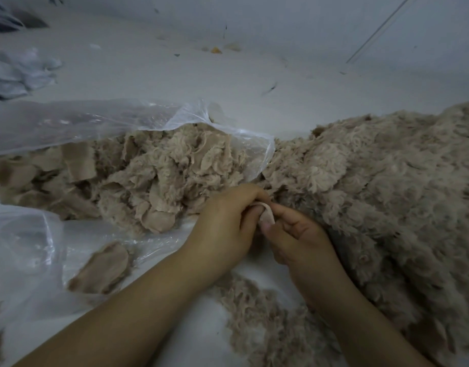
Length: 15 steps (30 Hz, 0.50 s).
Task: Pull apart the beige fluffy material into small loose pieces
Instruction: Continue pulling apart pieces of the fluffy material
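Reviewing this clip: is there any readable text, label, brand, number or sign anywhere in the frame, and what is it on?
None. No print shows on the clear plastic bag, the beige fluffy material or the white surface. The small piece pinched between the left hand and right hand is plain. The blurred grey items at far left show no legible marks.

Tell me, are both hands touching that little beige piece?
Touching. The head view shows the left hand and right hand both pinching the small beige piece between their fingertips.
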Available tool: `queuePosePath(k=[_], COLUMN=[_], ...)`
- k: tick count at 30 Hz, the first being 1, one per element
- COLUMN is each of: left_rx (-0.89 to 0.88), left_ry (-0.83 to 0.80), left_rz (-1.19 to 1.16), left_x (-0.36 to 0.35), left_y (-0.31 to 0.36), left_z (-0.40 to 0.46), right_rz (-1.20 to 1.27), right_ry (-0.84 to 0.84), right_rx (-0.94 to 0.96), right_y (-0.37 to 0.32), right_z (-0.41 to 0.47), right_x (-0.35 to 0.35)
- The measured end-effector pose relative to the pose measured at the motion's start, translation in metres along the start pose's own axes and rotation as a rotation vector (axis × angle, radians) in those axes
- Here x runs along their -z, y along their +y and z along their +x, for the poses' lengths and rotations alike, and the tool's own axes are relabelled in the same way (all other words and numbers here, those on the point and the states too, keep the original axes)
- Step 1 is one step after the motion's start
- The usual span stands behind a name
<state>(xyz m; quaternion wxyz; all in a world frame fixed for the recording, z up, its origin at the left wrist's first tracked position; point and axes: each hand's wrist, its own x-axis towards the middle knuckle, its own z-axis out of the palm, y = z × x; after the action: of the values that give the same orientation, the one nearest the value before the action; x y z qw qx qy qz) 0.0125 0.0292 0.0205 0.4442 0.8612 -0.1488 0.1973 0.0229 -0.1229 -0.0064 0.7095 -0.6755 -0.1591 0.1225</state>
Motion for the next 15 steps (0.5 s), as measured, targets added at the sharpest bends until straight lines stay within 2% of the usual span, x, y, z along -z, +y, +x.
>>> queuePosePath(k=[4,8,12,15], left_rx=[0.131,0.209,0.210,0.328], left_ry=[0.100,0.173,0.199,0.174], left_rz=[-0.112,-0.066,0.002,-0.249], left_x=[-0.002,-0.003,-0.005,-0.004], left_y=[-0.005,-0.012,-0.014,-0.011], left_z=[-0.001,0.001,0.002,0.003], right_rz=[0.002,0.062,0.103,0.085], right_ry=[0.087,0.107,0.108,0.119], right_rx=[-0.057,-0.059,-0.053,-0.061], right_y=[0.002,0.004,0.005,0.007], right_z=[0.002,0.002,0.002,0.002], right_x=[0.001,0.002,0.002,0.003])
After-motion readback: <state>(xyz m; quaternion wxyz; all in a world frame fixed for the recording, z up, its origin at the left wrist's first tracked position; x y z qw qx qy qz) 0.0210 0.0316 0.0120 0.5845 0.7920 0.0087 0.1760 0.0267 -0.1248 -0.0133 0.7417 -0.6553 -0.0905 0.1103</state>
